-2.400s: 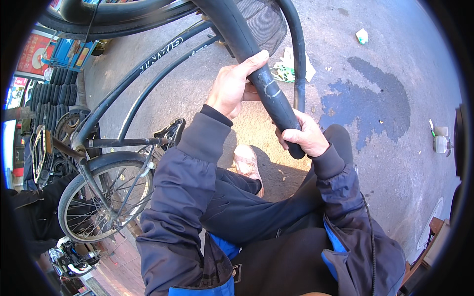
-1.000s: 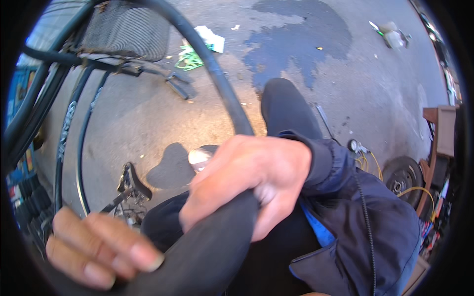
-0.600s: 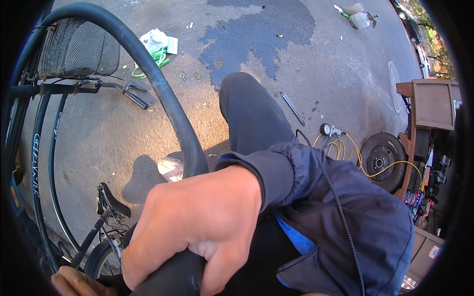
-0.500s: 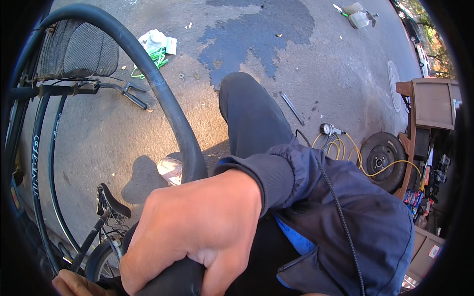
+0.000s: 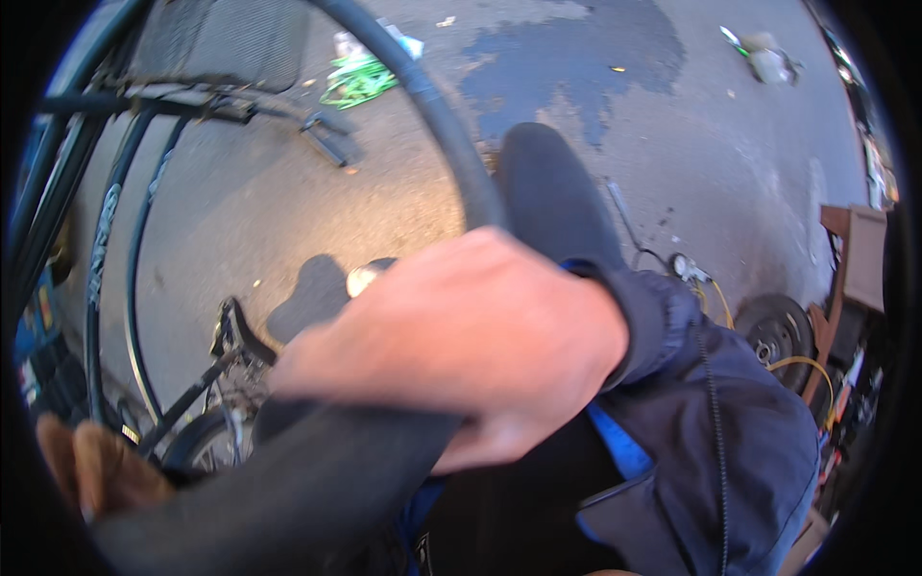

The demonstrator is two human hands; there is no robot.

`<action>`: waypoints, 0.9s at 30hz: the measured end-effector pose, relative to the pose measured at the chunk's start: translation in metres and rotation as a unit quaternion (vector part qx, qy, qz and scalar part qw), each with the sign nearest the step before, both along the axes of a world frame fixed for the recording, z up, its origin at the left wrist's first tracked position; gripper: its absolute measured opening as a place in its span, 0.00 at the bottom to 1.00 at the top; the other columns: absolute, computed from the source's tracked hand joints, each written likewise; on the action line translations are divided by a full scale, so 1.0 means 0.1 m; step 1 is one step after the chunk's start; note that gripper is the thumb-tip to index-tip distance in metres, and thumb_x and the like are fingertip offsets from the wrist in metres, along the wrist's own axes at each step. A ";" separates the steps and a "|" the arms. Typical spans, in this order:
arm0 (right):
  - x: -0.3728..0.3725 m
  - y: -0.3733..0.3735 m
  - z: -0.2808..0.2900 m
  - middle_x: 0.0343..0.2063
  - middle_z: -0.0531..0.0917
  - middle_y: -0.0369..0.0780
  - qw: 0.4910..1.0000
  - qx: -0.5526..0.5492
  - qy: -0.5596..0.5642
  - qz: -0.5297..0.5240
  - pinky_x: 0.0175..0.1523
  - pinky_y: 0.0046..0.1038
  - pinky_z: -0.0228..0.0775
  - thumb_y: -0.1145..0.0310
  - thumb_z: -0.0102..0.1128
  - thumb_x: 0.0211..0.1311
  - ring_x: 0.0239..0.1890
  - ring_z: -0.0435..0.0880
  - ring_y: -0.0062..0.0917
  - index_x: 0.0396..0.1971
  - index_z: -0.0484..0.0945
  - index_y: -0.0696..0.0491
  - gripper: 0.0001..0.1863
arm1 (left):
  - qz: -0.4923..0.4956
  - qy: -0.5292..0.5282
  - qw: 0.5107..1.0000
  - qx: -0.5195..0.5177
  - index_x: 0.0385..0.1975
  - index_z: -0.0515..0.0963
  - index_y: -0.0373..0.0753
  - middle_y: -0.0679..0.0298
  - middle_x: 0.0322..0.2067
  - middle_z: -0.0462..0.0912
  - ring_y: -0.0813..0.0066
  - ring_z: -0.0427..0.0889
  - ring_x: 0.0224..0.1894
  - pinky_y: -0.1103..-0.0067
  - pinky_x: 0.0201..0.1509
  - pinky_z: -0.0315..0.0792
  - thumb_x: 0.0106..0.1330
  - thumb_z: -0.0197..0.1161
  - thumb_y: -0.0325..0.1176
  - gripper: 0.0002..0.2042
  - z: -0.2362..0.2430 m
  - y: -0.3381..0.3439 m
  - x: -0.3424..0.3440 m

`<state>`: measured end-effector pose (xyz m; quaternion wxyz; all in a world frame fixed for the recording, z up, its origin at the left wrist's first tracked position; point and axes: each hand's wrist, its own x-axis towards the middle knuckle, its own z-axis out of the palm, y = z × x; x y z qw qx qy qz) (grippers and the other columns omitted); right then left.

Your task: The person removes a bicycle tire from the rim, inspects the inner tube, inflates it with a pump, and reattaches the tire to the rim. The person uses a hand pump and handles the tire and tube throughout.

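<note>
A thick black inner tube [image 5: 317, 485] loops up from the lower left, across my lap, and away past the upper left. My right hand [image 5: 471, 346] is wrapped over it in the middle of the view, blurred by motion, knuckles up. At the lower left, the curled fingers of my left hand [image 5: 101, 470] press against the same tube, partly lost at the dark rim. Between the hands the near stretch of tube looks smeared. The far part of the loop rises beside my bent knee [image 5: 552, 182].
To the left, a dark bicycle frame [image 5: 106, 240] stands with a mesh basket [image 5: 221, 43] and a black saddle [image 5: 252, 343]. Green cord [image 5: 360, 81] lies on the asphalt. At right are a metal bar [image 5: 622, 211], a pressure gauge [image 5: 684, 267], a small wheel [image 5: 773, 336] and a brown box [image 5: 867, 254].
My right hand has moved right and slightly up with the inner tube. More tube now stretches between the hands. The left hand has risen at the lower left. The view has shifted.
</note>
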<state>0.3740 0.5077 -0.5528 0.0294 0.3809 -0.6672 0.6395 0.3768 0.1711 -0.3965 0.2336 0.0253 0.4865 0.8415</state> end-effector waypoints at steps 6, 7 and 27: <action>-0.09 0.40 -0.10 0.34 0.87 0.42 0.988 0.080 0.049 -0.125 0.40 0.32 0.79 0.61 0.81 0.46 0.34 0.88 0.35 0.45 0.82 0.60 0.28 | -0.068 -0.120 0.990 0.015 0.48 0.71 0.40 0.48 0.42 0.85 0.62 0.90 0.43 0.68 0.42 0.88 0.79 0.54 0.37 0.08 0.06 -0.19 -0.22; -0.08 0.44 -0.10 0.35 0.87 0.43 0.988 0.072 0.046 -0.128 0.40 0.32 0.79 0.62 0.82 0.43 0.34 0.88 0.36 0.45 0.82 0.60 0.29 | -0.087 -0.120 0.988 0.033 0.48 0.72 0.40 0.48 0.43 0.84 0.62 0.89 0.44 0.68 0.43 0.88 0.79 0.55 0.37 0.09 0.02 -0.19 -0.26; -0.04 0.51 -0.21 0.29 0.83 0.33 0.925 -0.066 -0.370 -0.047 0.37 0.20 0.73 0.65 0.76 0.60 0.28 0.79 0.15 0.43 0.82 0.59 0.18 | 0.270 0.194 0.939 -0.083 0.53 0.75 0.39 0.62 0.44 0.82 0.69 0.83 0.47 0.66 0.53 0.80 0.73 0.65 0.49 0.20 -1.06 0.71 -1.10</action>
